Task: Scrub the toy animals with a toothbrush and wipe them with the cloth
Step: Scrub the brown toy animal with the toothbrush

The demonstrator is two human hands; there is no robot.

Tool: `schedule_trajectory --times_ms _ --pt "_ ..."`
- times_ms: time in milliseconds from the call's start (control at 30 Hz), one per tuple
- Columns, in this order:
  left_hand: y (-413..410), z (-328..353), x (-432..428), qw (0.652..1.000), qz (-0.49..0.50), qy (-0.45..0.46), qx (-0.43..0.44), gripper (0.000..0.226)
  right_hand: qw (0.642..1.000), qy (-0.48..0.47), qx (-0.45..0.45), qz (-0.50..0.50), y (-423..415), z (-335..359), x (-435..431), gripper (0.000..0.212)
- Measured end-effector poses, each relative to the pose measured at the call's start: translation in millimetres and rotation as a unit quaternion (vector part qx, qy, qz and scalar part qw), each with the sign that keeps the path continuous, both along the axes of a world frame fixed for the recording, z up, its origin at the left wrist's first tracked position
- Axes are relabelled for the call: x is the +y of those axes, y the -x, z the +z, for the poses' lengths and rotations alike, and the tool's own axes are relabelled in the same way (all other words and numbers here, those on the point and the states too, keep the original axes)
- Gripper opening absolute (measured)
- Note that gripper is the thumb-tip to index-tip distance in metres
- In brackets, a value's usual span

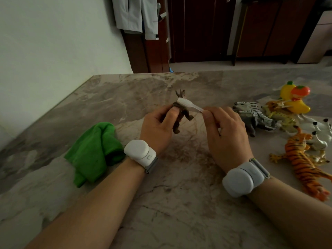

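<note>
Nearest the camera, two bare forearms reached out over the marbled counter (179, 203), each with a pale band at the wrist: the left band (140, 152) white, the right band (242, 179) greyish. To the left of the left wrist a green cloth (93, 151) lay crumpled on the counter, touching nothing else. To the right of the right wrist an orange striped toy tiger (303, 164) lay on its side.

A little farther out, the left hand (158, 128) had its fingers and thumb curled round a small brown horned toy animal (183, 115), holding it above the counter with its legs pointing down and its horns away from the person. The right hand (224, 130) pinched the handle of a white toothbrush (185, 102), whose head lay against the brown toy's back.

Beyond the right hand, more toy animals lay heaped together: a zebra (251, 108), a grey animal (251, 124) and a spotted yellow one (282, 117), with a white toy (319, 139) near the tiger. Behind them lay yellow and orange toy fruit (294, 103).

Farthest off, a pale jacket (136, 15) hung beside dark wooden cupboards (197, 29).
</note>
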State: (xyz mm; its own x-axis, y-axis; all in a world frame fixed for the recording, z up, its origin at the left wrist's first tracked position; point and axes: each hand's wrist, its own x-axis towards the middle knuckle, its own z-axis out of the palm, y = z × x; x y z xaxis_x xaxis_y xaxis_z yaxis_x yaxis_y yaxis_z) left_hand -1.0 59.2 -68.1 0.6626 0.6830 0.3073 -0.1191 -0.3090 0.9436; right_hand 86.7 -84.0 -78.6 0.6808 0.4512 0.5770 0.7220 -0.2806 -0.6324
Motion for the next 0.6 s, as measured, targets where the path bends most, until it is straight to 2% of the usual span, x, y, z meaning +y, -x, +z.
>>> schedule_trajectory --times_ms 167,367,600 --pt "-0.5 -2.9 4.7 1.0 -0.006 -0.018 0.004 0.035 1.0 0.018 0.008 -0.013 -2.1 -1.5 0.6 0.029" --pt "-0.6 -2.5 3.2 0.999 -0.014 -0.036 0.012 0.035 1.0 -0.015 -0.001 -0.014 -0.5 0.5 -0.6 0.034" --pt "-1.2 -4.5 4.9 0.998 -0.021 -0.044 0.025 0.042 1.0 0.024 0.004 -0.004 -0.6 -0.8 -0.4 0.029"
